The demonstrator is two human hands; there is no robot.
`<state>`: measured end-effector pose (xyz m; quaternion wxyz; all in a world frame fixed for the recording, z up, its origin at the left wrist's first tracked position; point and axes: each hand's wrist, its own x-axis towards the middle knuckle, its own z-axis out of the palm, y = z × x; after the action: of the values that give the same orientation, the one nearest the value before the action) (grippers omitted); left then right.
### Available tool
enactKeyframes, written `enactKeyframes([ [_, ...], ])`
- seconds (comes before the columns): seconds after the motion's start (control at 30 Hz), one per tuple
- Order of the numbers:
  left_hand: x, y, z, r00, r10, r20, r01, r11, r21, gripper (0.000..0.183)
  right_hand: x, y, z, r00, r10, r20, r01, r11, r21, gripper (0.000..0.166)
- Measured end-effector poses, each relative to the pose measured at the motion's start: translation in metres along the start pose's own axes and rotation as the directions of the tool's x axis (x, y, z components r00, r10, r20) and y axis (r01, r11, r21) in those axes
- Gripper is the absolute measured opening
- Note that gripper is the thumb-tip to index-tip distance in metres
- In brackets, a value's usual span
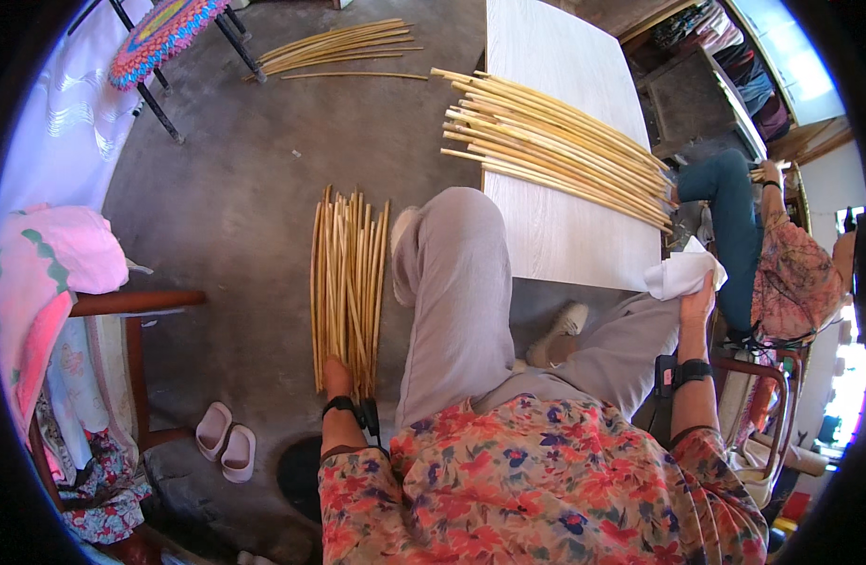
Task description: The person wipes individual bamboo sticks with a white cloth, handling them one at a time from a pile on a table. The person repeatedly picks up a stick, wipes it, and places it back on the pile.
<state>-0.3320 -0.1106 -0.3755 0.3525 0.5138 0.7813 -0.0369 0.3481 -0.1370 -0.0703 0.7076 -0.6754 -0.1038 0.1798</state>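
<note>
My left hand (337, 376) is low at my left side, over the near end of a bundle of thin wooden sticks (344, 282) on the floor; its fingers are hidden. In my right hand (699, 293) is a crumpled white cloth or paper (681, 274), held above my right knee beside the table corner. Many pale peeled sticks (553, 145) lie side by side across the whitish wood-grain table (567, 247), their left ends jutting past its edge.
More sticks (341, 46) lie on the far floor near a black-legged stool with a crocheted cover (164, 39). A co-worker (793, 282) sits at the right. A chair with pink cloth (58, 247) stands at the left, pale clogs (224, 441) near it.
</note>
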Motion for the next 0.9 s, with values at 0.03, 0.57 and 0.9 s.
enactKeyframes([
  [0.03, 0.003, 0.004, 0.003, 0.999, -0.031, 0.008, 0.030, 0.998, 0.046, 0.013, -0.002, -0.001, 0.001, 1.000, -0.001, -0.011, 0.001, 1.000, -0.010, 0.052],
  [0.57, 0.016, 0.050, -0.002, 0.986, 0.075, -0.148, -0.053, 0.987, 0.152, 0.008, -0.003, -0.011, -0.015, 0.999, 0.025, -0.042, -0.027, 0.999, -0.033, 0.054],
  [0.9, 0.040, 0.074, 0.011, 0.965, 0.222, -0.140, -0.197, 0.965, 0.175, 0.007, -0.004, -0.008, -0.017, 0.998, -0.002, -0.061, -0.002, 0.998, -0.067, 0.052],
])
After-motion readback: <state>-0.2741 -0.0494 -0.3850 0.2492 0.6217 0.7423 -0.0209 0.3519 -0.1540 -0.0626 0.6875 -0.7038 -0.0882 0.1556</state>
